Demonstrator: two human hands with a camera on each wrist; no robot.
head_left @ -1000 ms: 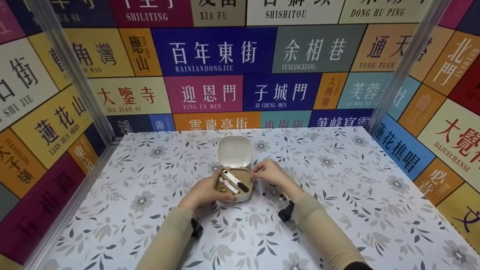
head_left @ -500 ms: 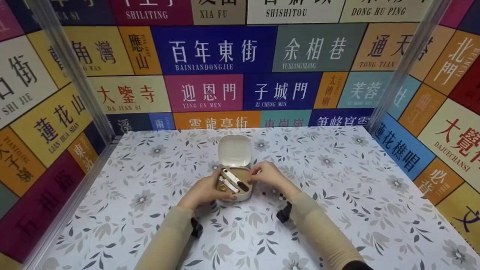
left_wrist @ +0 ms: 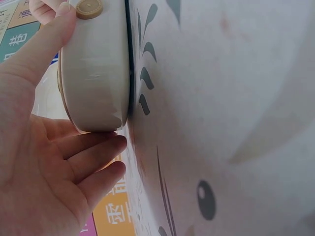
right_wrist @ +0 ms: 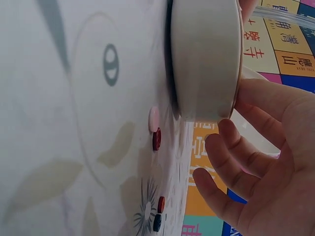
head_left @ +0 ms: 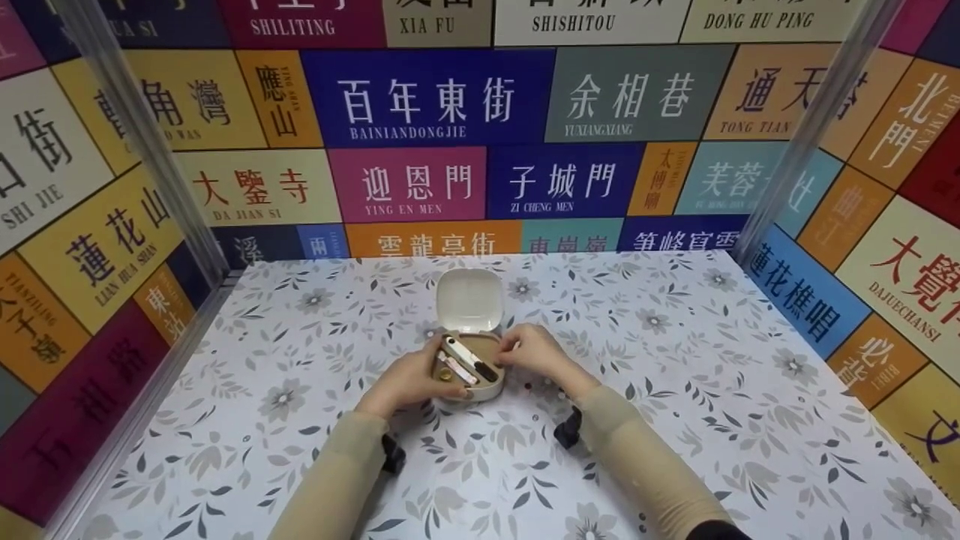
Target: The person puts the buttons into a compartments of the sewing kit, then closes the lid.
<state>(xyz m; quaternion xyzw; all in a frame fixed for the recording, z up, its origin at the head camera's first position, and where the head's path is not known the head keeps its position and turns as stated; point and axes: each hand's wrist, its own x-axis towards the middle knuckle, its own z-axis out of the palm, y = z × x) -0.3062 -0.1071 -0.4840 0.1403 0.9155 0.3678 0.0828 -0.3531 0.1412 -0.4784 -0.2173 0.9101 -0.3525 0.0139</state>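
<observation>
A small off-white hinged case (head_left: 491,393) stands on the table, its lid (head_left: 469,300) raised at the back. Inside its brown interior lie a white stick-like tool with a dark end (head_left: 469,358), a slim pinkish piece (head_left: 457,369) and a small gold round piece (head_left: 445,374). My left hand (head_left: 405,382) grips the case from the left, thumb along the front near a tan button-like knob (left_wrist: 89,8). My right hand (head_left: 536,350) is at the right rim with bent fingers; one digit reaches over the rim. Whether those fingertips pinch anything is hidden.
On the table right of the case lie a pink button (right_wrist: 154,119), a dark red button (right_wrist: 156,139), a red button (right_wrist: 161,204) and a dark blue button (right_wrist: 157,222). A floral cloth (head_left: 300,465) covers the table. Sign-patterned panels (head_left: 420,97) enclose the back and sides.
Over the last second my right hand has shifted slightly left and down, its fingertips closer over the case's right rim. The left hand and the case stay in place.
</observation>
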